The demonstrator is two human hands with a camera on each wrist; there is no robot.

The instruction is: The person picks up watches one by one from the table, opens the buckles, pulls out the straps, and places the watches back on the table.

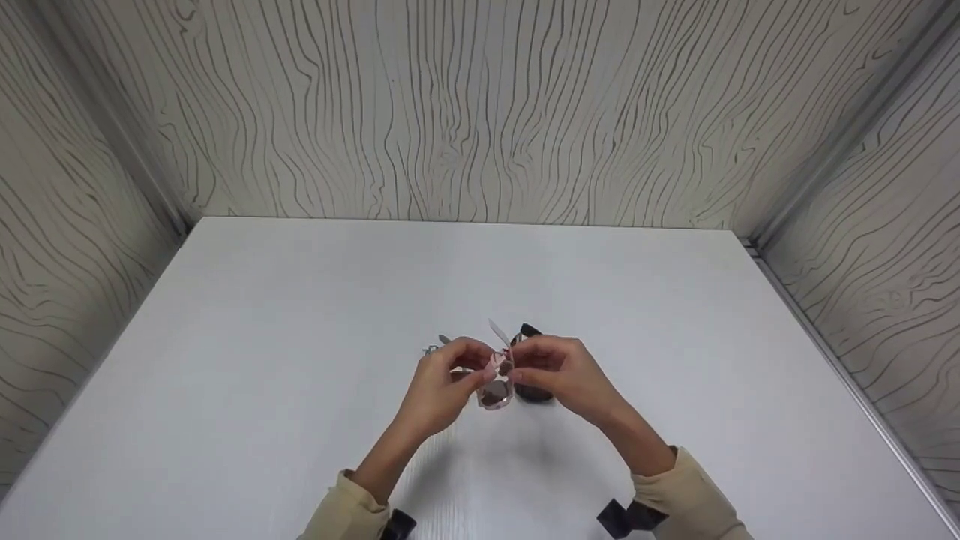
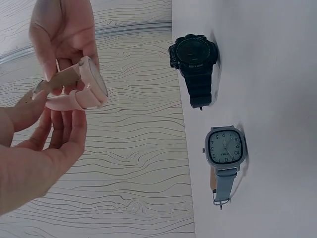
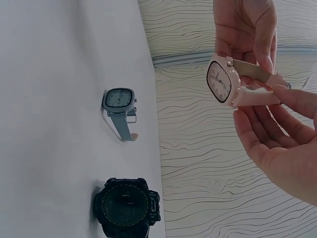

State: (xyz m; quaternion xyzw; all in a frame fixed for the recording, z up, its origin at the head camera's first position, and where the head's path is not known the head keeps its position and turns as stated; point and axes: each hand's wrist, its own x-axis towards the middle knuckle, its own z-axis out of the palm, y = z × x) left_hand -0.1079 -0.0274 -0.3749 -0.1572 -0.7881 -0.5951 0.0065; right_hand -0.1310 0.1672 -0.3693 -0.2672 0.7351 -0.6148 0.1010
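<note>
A pale pink wristwatch (image 1: 495, 394) with a squarish case is held up between both hands over the white table. My left hand (image 1: 439, 382) pinches its strap between thumb and fingers. Opposite it, my right hand (image 1: 562, 375) pinches the strap too, close to the metal buckle. The strap bends back from the case (image 3: 219, 82) in a loop, and one thin pale end stands up above the fingers in the head view. In the head view, a black digital watch (image 1: 534, 393) lies partly behind my right hand. A blue-grey watch (image 2: 225, 147) with a square dial lies on the table too, mostly hidden by my left hand in the head view.
The white table (image 1: 262, 315) extends around the hands on all sides. Wood-grain patterned panels (image 1: 450, 112) rise behind it and at both sides. A black wrist-worn device (image 1: 397, 523) sits at the left sleeve, another (image 1: 630, 517) at the right.
</note>
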